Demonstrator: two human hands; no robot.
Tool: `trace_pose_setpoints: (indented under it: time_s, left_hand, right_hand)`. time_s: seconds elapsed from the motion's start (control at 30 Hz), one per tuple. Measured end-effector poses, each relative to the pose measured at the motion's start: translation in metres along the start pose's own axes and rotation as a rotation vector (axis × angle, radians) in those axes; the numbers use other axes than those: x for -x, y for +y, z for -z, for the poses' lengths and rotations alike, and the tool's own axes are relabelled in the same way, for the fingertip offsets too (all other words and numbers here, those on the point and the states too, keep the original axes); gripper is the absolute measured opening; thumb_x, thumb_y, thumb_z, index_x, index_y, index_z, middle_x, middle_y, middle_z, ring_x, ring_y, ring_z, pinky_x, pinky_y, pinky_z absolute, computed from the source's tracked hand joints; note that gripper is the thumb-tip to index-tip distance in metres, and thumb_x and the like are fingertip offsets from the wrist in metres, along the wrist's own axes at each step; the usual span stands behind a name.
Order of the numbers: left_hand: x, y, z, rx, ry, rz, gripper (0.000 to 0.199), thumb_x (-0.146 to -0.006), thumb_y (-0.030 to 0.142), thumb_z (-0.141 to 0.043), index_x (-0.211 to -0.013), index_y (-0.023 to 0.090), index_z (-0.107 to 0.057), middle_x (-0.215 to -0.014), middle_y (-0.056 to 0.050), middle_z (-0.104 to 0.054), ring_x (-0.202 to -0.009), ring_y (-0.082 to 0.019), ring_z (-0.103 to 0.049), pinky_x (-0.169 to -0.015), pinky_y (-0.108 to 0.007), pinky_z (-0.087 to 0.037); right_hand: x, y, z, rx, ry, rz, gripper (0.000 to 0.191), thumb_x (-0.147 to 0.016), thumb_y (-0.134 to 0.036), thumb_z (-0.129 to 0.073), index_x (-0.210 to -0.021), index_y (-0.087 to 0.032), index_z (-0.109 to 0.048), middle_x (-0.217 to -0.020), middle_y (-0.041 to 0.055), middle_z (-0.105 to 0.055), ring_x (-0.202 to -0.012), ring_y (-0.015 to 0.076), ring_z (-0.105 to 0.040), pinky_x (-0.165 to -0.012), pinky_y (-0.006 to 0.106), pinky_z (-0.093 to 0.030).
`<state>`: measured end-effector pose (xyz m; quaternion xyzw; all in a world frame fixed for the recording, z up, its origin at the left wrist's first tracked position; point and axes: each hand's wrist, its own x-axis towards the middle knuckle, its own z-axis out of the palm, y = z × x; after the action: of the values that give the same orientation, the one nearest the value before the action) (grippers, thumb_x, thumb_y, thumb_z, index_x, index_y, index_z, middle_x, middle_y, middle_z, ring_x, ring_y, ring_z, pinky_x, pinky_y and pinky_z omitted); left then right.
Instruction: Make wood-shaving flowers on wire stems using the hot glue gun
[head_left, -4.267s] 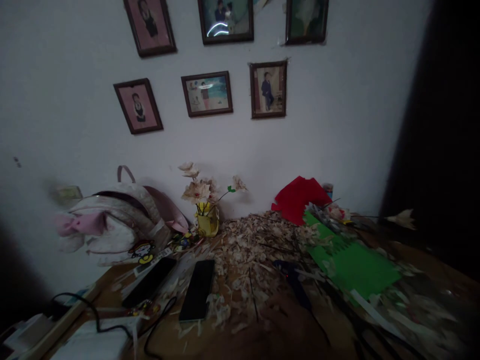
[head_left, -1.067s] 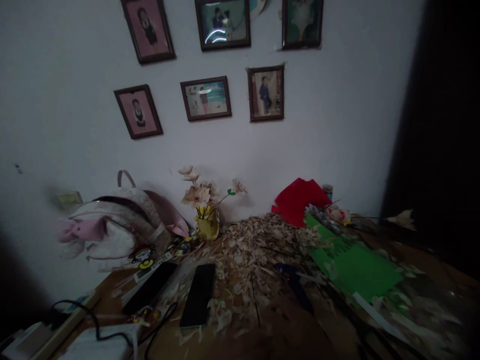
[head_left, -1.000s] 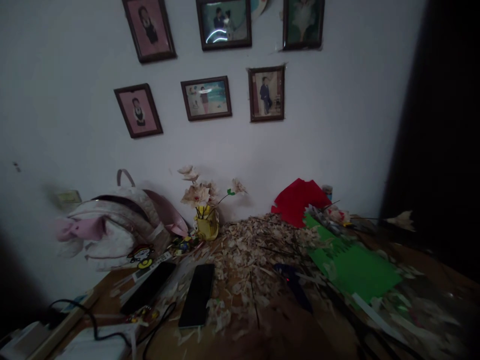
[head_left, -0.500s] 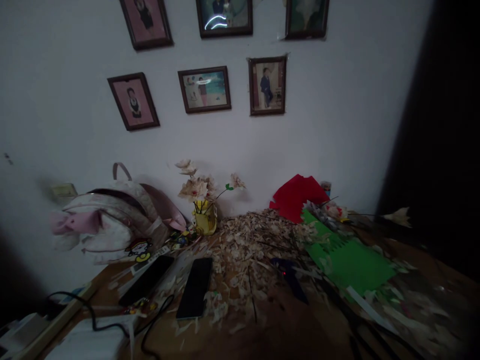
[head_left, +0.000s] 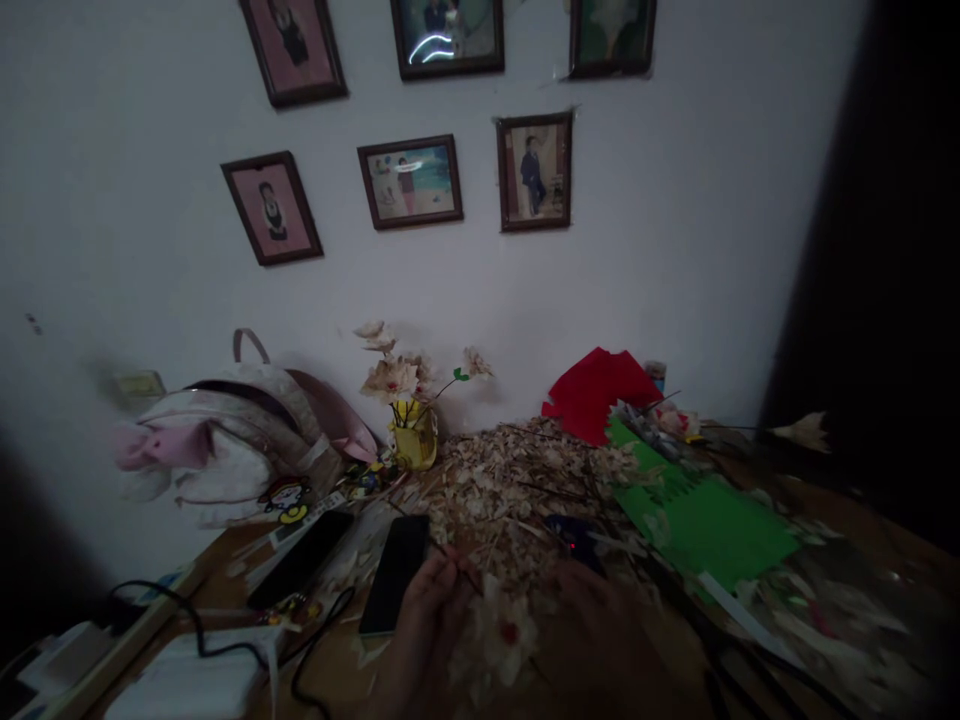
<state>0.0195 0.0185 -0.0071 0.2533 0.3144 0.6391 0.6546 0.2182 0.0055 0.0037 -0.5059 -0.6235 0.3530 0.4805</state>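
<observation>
So the action's down at about 6 o'clock in the head view, right at the front edge of the wooden table, and both hands are in on a pale petal-y shaving flower (head_left: 501, 630) with a reddish centre. The left hand (head_left: 427, 625) is mostly closed, fingertips pinched onto a thin dark stem (head_left: 456, 562) that angles up and away from the flower, so that grip looks pretty firm. The right hand (head_left: 592, 600) is dim and blurry just to the right of the bloom, and honestly you can't tell how far open it is or whether it has hold of anything. It's right by a dark tool with a tiny red light (head_left: 574, 545), maybe a glue gun, but too murky to swear to it. Step-wise, it looks like one flower being worked on at the stem, and that pinch seems to be what matters most at this point. Behind it all, a big heap of wood shavings (head_left: 510, 500) fills 12 o'clock, a black phone (head_left: 394, 575) lies just off the left hand, and green card (head_left: 705, 530) sits around 3 o'clock.
</observation>
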Motion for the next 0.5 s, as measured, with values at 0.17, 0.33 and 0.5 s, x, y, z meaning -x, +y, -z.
trace_pose_setpoints:
  time_s: [0.17, 0.33, 0.5]
  left_hand:
    - [0.005, -0.007, 0.003, -0.059, -0.165, 0.12, 0.006, -0.069, 0.016, -0.067, -0.075, 0.014, -0.065, -0.07, -0.001, -0.064, -0.067, -0.011, -0.06, -0.067, -0.021, -0.046]
    - [0.003, -0.012, 0.001, -0.07, -0.196, 0.156, 0.008, -0.069, 0.016, -0.067, -0.077, 0.015, -0.066, -0.071, -0.003, -0.066, -0.066, -0.013, -0.061, -0.069, -0.024, -0.046]
    - [0.006, -0.014, -0.005, -0.073, -0.18, 0.189, 0.009, -0.064, 0.016, -0.073, -0.069, 0.014, -0.066, -0.066, -0.003, -0.067, -0.064, -0.014, -0.062, -0.066, -0.023, -0.045]
  right_hand:
    - [0.003, 0.009, 0.002, 0.081, -0.281, -0.072, 0.024, -0.071, -0.031, -0.052, -0.089, -0.029, -0.068, -0.098, -0.0004, -0.067, -0.097, 0.0207, -0.058, -0.09, 0.031, -0.042]
    - [0.001, 0.027, -0.009, 0.132, -0.415, -0.094, 0.029, -0.074, -0.026, -0.045, -0.09, -0.03, -0.069, -0.102, -0.0013, -0.067, -0.1, 0.0225, -0.056, -0.097, 0.032, -0.035]
    - [0.003, 0.027, -0.013, 0.082, -0.382, -0.145, 0.028, -0.077, -0.039, -0.046, -0.09, -0.03, -0.069, -0.102, -0.0017, -0.068, -0.098, 0.0215, -0.056, -0.091, 0.029, -0.039]
